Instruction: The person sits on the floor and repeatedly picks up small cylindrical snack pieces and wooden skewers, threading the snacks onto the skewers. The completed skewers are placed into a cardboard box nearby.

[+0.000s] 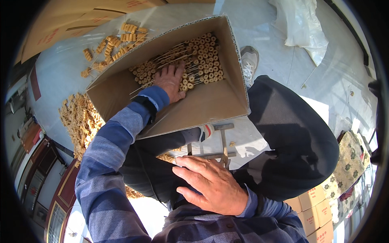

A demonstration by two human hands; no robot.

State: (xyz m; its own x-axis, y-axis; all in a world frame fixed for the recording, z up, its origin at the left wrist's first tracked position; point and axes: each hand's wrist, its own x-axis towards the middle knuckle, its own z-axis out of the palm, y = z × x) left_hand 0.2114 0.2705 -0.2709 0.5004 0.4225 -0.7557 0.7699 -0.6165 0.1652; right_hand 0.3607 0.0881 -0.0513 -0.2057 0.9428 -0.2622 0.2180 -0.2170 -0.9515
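Striped blue shirt front (198, 231) closest below my eyes, my left hand (169, 81) down inside the carton (212, 107), my right hand (214, 188) poised over my lap.
From the left, my left arm (105, 150) slants up and inward, bent at the elbow, black wristband (150, 108) at the cuff, crossing the carton's near rim. That hand lies palm down on the skewers of tan rings (208, 60), fingers stretched forward and spread, thumb out to the right; what is under the palm is hidden. The skewers are packed toward the carton's far side, rings showing to both sides of my fingers. Farther right and nearer me, my right hand is outside the carton, back upward, fingers loosely extended leftward with gaps between them. My two hands are well apart.
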